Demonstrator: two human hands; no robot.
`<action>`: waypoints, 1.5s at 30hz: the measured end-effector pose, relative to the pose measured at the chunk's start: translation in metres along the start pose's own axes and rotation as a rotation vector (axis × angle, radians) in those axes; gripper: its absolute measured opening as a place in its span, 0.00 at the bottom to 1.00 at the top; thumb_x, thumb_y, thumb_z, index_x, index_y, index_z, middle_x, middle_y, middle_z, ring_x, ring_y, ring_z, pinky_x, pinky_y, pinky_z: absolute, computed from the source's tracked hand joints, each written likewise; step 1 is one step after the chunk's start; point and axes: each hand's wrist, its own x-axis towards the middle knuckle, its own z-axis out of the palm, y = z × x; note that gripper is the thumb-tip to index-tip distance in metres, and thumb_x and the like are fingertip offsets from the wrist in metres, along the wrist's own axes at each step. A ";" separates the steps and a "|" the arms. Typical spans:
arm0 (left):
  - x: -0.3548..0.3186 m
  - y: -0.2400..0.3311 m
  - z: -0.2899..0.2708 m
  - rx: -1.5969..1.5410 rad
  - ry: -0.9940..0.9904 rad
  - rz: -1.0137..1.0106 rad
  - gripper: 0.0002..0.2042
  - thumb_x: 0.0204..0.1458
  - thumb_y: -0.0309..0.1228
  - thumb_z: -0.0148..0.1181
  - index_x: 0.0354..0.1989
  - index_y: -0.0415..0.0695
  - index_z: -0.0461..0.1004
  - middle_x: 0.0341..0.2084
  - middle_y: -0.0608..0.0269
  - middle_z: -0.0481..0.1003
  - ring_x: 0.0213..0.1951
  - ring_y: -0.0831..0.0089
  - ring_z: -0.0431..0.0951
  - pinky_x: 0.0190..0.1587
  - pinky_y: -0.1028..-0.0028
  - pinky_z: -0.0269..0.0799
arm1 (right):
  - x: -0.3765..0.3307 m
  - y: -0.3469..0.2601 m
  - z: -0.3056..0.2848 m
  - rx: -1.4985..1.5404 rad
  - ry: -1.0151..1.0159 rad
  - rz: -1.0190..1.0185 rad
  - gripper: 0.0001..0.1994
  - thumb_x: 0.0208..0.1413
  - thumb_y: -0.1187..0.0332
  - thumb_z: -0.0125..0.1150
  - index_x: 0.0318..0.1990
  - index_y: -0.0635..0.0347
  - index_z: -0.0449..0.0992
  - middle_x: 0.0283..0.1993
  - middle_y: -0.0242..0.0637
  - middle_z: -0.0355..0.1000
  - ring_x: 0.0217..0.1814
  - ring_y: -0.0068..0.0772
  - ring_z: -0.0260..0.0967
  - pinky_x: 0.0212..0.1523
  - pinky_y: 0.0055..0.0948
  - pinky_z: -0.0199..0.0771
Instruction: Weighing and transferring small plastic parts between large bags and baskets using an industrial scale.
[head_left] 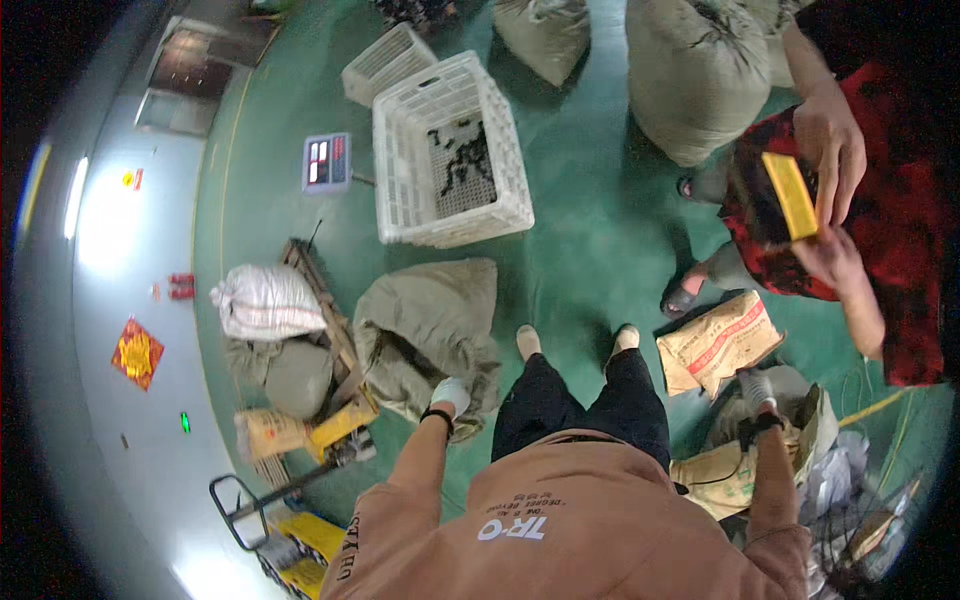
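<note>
My left hand (pixel 453 394), in a white glove, is closed on the rim of a large grey-green woven sack (pixel 427 300). The sack lies slumped on the floor with its mouth toward me. On my other side, my gloved right hand (pixel 758 388) is closed at the lower edge of a brown paper sack (pixel 720 345) with a red band. Its fingertips are partly hidden there. Just below that hand are a grey woven sack (pixel 820 425) and another paper sack (pixel 715 480).
Ahead stands a white plastic crate (pixel 505 190) with small black pieces inside, beside a scale display (pixel 327 163). At right a person (pixel 830 150) holds a yellow-edged object (pixel 790 195). Full sacks (pixel 695 80) stand behind. A white sack (pixel 268 302) and a pallet truck (pixel 240 515) are left.
</note>
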 end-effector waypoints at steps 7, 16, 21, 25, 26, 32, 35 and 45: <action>-0.047 0.112 -0.019 -0.270 0.025 0.048 0.12 0.46 0.28 0.50 0.33 0.36 0.78 0.37 0.42 0.75 0.42 0.52 0.75 0.44 0.61 0.72 | 0.027 0.062 -0.036 1.142 -0.073 1.069 0.11 0.55 0.61 0.52 0.39 0.56 0.75 0.26 0.33 0.72 0.24 0.28 0.68 0.26 0.28 0.68; -0.125 0.073 0.027 -0.314 0.062 0.242 0.12 0.43 0.27 0.52 0.34 0.39 0.78 0.34 0.46 0.77 0.38 0.53 0.77 0.40 0.62 0.73 | 0.232 -0.279 -0.137 1.119 -0.666 0.504 0.22 0.52 0.53 0.55 0.49 0.59 0.70 0.31 0.36 0.70 0.34 0.25 0.69 0.30 0.30 0.72; -0.148 0.015 0.050 -0.397 0.080 0.133 0.11 0.42 0.26 0.53 0.35 0.40 0.77 0.33 0.48 0.77 0.38 0.54 0.77 0.40 0.61 0.73 | 0.302 -0.519 -0.166 0.931 -0.488 -0.197 0.19 0.55 0.59 0.50 0.50 0.61 0.71 0.49 0.50 0.71 0.51 0.47 0.69 0.51 0.34 0.67; -0.142 0.005 0.074 -0.665 0.188 -0.122 0.09 0.43 0.29 0.55 0.32 0.43 0.78 0.32 0.51 0.77 0.40 0.57 0.76 0.46 0.65 0.69 | 0.335 -0.620 -0.120 0.609 -0.508 -0.842 0.16 0.52 0.63 0.51 0.46 0.60 0.75 0.44 0.49 0.73 0.48 0.48 0.70 0.50 0.37 0.68; -0.138 0.004 0.086 -0.697 0.182 -0.137 0.09 0.43 0.29 0.55 0.32 0.43 0.78 0.32 0.51 0.77 0.40 0.57 0.76 0.46 0.65 0.69 | 0.339 -0.634 -0.101 0.597 -0.536 -0.863 0.16 0.52 0.63 0.51 0.46 0.60 0.75 0.44 0.49 0.73 0.48 0.48 0.70 0.50 0.37 0.68; -0.126 -0.004 0.086 -1.071 0.597 -0.225 0.19 0.36 0.31 0.65 0.41 0.43 0.74 0.42 0.54 0.73 0.49 0.57 0.70 0.51 0.64 0.65 | 0.363 -0.660 -0.056 -0.736 -0.817 -0.863 0.14 0.54 0.67 0.50 0.45 0.58 0.78 0.47 0.41 0.74 0.51 0.41 0.71 0.48 0.43 0.67; -0.124 0.011 0.090 -1.034 0.484 -0.233 0.15 0.41 0.31 0.59 0.40 0.45 0.75 0.40 0.57 0.75 0.46 0.60 0.73 0.50 0.66 0.67 | 0.373 -0.634 0.010 -0.751 -0.873 -0.814 0.15 0.52 0.67 0.55 0.47 0.55 0.77 0.52 0.36 0.72 0.54 0.41 0.68 0.53 0.46 0.61; -0.083 0.081 0.132 -0.913 0.062 -0.113 0.09 0.46 0.30 0.51 0.33 0.49 0.78 0.34 0.59 0.77 0.40 0.63 0.77 0.42 0.64 0.69 | 0.390 -0.706 0.061 -0.053 -0.735 -0.882 0.13 0.53 0.73 0.46 0.44 0.63 0.74 0.45 0.48 0.73 0.47 0.47 0.71 0.45 0.39 0.72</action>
